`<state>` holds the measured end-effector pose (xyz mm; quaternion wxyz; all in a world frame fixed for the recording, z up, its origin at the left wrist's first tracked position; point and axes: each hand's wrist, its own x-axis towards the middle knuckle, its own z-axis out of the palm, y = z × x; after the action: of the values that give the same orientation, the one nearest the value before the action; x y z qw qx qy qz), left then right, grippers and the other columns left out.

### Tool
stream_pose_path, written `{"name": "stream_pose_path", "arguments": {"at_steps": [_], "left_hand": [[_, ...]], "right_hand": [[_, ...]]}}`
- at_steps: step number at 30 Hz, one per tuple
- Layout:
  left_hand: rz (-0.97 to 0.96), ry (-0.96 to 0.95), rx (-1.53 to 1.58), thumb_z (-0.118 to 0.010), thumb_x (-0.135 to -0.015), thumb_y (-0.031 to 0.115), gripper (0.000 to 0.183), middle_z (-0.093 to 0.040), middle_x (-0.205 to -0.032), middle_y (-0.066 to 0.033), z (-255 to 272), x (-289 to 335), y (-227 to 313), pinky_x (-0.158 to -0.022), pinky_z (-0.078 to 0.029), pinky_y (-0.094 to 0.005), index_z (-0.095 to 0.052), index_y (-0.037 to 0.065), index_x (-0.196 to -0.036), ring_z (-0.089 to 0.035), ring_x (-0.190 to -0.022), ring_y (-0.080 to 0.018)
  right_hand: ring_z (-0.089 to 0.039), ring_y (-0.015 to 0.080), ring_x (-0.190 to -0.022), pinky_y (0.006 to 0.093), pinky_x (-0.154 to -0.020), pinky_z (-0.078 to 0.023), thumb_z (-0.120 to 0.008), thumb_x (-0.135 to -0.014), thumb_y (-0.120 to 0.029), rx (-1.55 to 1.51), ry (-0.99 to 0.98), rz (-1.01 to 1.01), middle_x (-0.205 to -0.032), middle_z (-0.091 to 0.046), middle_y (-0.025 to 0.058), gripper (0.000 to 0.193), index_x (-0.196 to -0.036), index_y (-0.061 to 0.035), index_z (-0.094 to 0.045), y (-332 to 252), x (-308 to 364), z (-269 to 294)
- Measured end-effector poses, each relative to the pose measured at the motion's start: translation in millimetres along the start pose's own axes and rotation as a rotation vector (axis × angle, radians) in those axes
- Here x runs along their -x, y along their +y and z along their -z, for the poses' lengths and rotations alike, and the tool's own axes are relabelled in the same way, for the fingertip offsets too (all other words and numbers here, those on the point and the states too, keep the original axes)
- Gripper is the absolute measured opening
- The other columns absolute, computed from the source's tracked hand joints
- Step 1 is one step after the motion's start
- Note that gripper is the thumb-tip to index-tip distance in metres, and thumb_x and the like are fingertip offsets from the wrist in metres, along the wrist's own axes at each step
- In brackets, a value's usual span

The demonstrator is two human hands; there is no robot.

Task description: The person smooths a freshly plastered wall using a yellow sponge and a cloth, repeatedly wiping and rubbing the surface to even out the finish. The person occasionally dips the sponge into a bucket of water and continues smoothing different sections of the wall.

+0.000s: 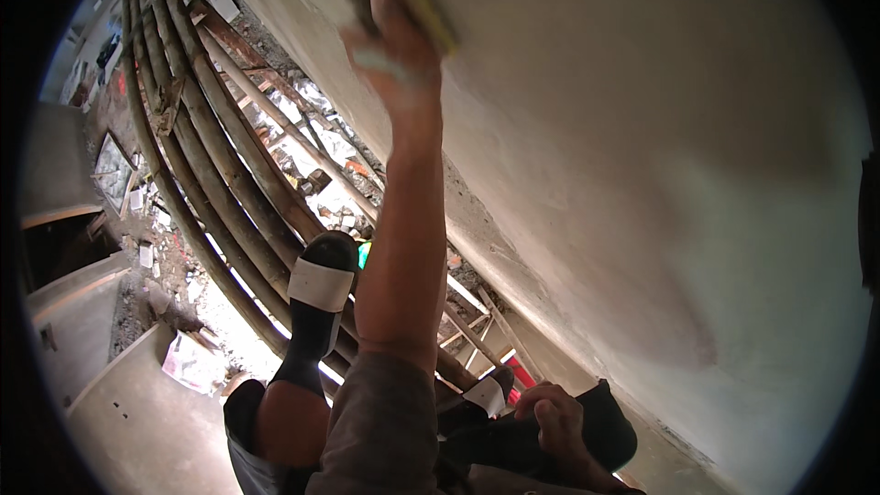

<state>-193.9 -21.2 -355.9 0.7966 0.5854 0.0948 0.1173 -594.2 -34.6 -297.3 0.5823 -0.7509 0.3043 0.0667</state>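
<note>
My left arm reaches up to the plastered wall [587,128]. My left hand [399,50] is closed round a plastering float [420,2], a blurred block with a dark back and a yellowish edge. The float lies against the wall's surface. A pale smear of plaster marks that hand. Down at the lower right, my right hand [555,414] is loosely curled above my dark-clothed knee, and nothing shows in its fingers. Damp, darker patches spread across the wall to the right of the float.
Under my sandalled foot [321,284] run several long bamboo poles [220,147], with gaps between them. Far below lies ground strewn with rubble and scraps [312,147]. Grey concrete walls [137,403] stand at the lower left. A ledge [495,238] follows the wall's lower edge.
</note>
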Motion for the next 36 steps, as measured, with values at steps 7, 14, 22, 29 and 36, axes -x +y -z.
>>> {"name": "stream_pose_path", "arguments": {"at_steps": [7, 14, 22, 29, 36], "left_hand": [[-0.338, -0.108, -0.088, -0.057, -0.089, 0.026, 0.040, -0.058, -0.091, -0.0197, 17, 211, -57, -0.073, -0.050, -0.0391, -0.051, -0.008, -0.109, -0.060, -0.081, -0.0302], [-0.040, 0.224, -0.354, -0.045, -0.096, 0.047, 0.060, -0.057, -0.083, -0.0219, 22, 29, -117, -0.065, -0.046, -0.0406, -0.052, -0.012, -0.087, -0.056, -0.071, -0.0286], [0.590, -0.072, -0.308, -0.039, -0.097, 0.041, 0.050, -0.061, -0.109, -0.0222, 64, 177, -258, -0.084, -0.048, -0.0433, -0.054, -0.001, -0.120, -0.059, -0.098, -0.0334], [0.490, 0.208, -0.177, -0.040, -0.096, 0.048, 0.061, -0.061, -0.083, -0.0190, 56, 106, -205, -0.068, -0.045, -0.0422, -0.058, -0.009, -0.088, -0.055, -0.073, -0.0234], [0.422, 0.149, -0.218, -0.044, -0.094, 0.052, 0.067, -0.062, -0.091, -0.0276, 38, 180, -190, -0.070, -0.049, -0.0446, -0.055, -0.014, -0.103, -0.063, -0.082, -0.0320]], "right_hand": [[-0.061, 0.0169, -0.070, 0.0297, -0.066, -0.049, -0.046, -0.095, -0.022, 0.017, -0.039, -0.070, -0.079, -0.064, 0.0095, 0.028, -0.090, -0.0002, -0.062, 1, -3, 1], [-0.062, 0.0167, -0.072, 0.0299, -0.067, -0.049, -0.048, -0.095, -0.023, -0.017, -0.021, -0.092, -0.081, -0.063, 0.0107, 0.027, -0.092, -0.0004, -0.063, 21, 13, 7], [-0.062, 0.0175, -0.072, 0.0303, -0.068, -0.049, -0.046, -0.096, -0.022, 0.004, -0.024, -0.132, -0.082, -0.063, 0.0111, 0.027, -0.092, -0.0009, -0.063, 15, 8, 3], [-0.061, 0.0172, -0.071, 0.0306, -0.067, -0.048, -0.042, -0.098, -0.031, 0.042, -0.109, -0.158, -0.079, -0.064, 0.0111, 0.039, -0.089, 0.0009, -0.061, 13, 13, 1], [-0.061, 0.0184, -0.070, 0.0313, -0.067, -0.049, -0.041, -0.097, -0.029, -0.015, -0.117, -0.162, -0.080, -0.063, 0.0126, 0.037, -0.091, 0.0019, -0.061, 3, 1, -7]]}}
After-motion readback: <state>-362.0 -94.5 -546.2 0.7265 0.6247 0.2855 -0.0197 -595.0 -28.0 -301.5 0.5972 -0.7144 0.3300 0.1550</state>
